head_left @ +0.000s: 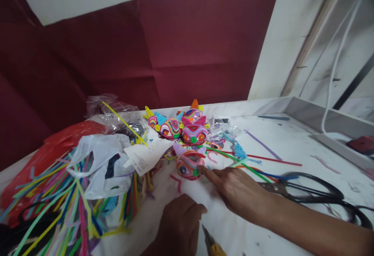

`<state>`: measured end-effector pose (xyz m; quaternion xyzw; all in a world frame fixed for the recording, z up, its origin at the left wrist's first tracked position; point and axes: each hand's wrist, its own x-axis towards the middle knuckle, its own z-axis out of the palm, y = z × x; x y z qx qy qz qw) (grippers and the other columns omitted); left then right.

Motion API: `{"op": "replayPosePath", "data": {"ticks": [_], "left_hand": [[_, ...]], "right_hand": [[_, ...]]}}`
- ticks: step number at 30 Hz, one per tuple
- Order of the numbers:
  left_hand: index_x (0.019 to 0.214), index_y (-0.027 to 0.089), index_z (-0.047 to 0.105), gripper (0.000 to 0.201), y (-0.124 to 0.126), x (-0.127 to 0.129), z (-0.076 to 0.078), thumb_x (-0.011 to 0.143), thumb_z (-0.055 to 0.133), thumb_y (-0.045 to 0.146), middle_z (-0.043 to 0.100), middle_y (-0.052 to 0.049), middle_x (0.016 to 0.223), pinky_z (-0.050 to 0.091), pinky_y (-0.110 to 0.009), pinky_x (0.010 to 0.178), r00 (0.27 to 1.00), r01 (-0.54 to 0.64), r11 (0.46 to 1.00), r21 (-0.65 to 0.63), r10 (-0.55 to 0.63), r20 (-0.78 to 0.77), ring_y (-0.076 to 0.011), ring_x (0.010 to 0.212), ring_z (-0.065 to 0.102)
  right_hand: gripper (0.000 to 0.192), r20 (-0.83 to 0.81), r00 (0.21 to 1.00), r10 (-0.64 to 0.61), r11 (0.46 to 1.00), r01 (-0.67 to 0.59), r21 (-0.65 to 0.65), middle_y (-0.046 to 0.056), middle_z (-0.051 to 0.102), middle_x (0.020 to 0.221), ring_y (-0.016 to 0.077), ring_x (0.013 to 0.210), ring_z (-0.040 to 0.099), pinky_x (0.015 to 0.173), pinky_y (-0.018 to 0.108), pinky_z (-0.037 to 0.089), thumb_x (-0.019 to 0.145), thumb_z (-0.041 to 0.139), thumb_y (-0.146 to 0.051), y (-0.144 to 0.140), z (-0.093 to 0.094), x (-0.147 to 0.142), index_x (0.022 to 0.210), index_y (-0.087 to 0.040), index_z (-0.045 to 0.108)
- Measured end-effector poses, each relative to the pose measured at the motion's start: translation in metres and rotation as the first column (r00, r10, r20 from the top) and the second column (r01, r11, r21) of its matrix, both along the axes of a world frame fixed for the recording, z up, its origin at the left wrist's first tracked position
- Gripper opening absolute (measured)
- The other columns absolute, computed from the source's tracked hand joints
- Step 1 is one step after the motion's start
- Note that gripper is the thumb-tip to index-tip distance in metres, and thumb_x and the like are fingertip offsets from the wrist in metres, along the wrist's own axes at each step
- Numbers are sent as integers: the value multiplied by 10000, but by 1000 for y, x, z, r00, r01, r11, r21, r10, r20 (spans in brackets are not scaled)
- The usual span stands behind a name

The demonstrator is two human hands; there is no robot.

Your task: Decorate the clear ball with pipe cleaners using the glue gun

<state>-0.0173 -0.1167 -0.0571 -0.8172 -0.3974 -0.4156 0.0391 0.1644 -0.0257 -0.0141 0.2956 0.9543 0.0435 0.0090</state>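
My right hand (233, 188) reaches forward over the white table (292, 143), its index fingertip touching a small pink pipe-cleaner figure (188, 165). My left hand (178, 225) rests near the front edge with its fingers curled; whether anything is inside it cannot be told. A yellow-handled tool (212, 244) lies just right of that hand. Behind the touched figure stand several finished colourful pipe-cleaner figures (181, 125).
Large black scissors (315, 193) lie right of my right forearm. A heap of coloured pipe cleaners (58, 205) and plastic bags (99, 162) fills the left side. Loose pipe-cleaner pieces (263, 145) scatter across the middle. A white cable (336, 65) hangs at the right wall.
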Motion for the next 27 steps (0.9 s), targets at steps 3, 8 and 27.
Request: {"op": "replayPosePath", "data": {"ticks": [3,8,27], "left_hand": [[912,174,637,304,0,-3,-2,789,430,-13,644,-27,679,492,-230,563,997,-72,997,-31,73,34,-146,622,626],[911,189,641,332,0,-3,-5,772,423,-20,652,-23,713,504,-237,587,991,-116,991,-66,120,61,-152,655,641],[1402,190,465,724,48,-11,-33,776,727,444,534,-181,1423,460,-503,1068,682,-231,857,-461,481,551,-334,1323,521]], "right_hand": [[756,-23,1000,-12,1000,13,4,116,783,1008,265,814,759,576,332,413,741,506,22,2,1,1,1482,-110,435],[711,-22,998,-50,998,50,-24,104,782,862,251,716,743,537,322,366,774,520,8,3,4,1,1473,-100,448],[158,-475,476,-740,492,-97,-865,12,689,741,188,730,693,559,246,479,741,627,-241,61,-29,2,888,-187,649]]}}
